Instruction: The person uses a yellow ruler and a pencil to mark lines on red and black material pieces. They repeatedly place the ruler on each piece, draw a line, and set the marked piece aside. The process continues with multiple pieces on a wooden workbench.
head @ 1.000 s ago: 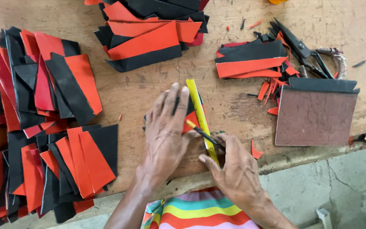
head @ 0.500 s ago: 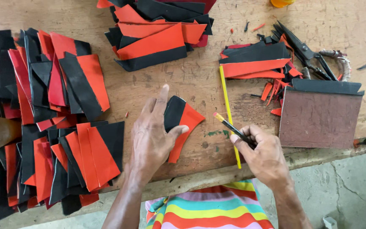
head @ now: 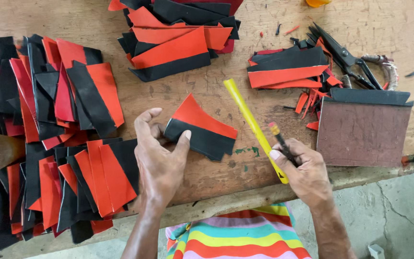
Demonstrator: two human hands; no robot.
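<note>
My left hand (head: 161, 160) pinches the near-left corner of a flat red-and-black cut piece of leather-like sheet (head: 201, 129), thumb on top, fingers curled under its edge; the piece lies on the bare wooden worktop (head: 192, 91), at about 1 o'clock from that hand

My right hand (head: 305, 170) is closed around two things at once: a black pencil with a pink eraser tip (head: 279, 140) and the near end of a long yellow plastic ruler (head: 252, 125), which runs away toward 11 o'clock, just beside the piece's right edge

Handling, by my reckoning: the piece looks thin, light, floppy rather than stiff, not fragile. A corner pinch lifts it, but it would likely droop; a flat palm should hold it steadier for marking. Surface seems matte, so little slip

Around: heaps of like red and black pieces (head: 49, 144) at 9 o'clock, another pile (head: 178, 43) at 12, a smaller stack (head: 288, 69) at 2. Black-handled shears (head: 346, 57) and a brown rectangular board (head: 362, 132) lie at 3 o'clock
</note>
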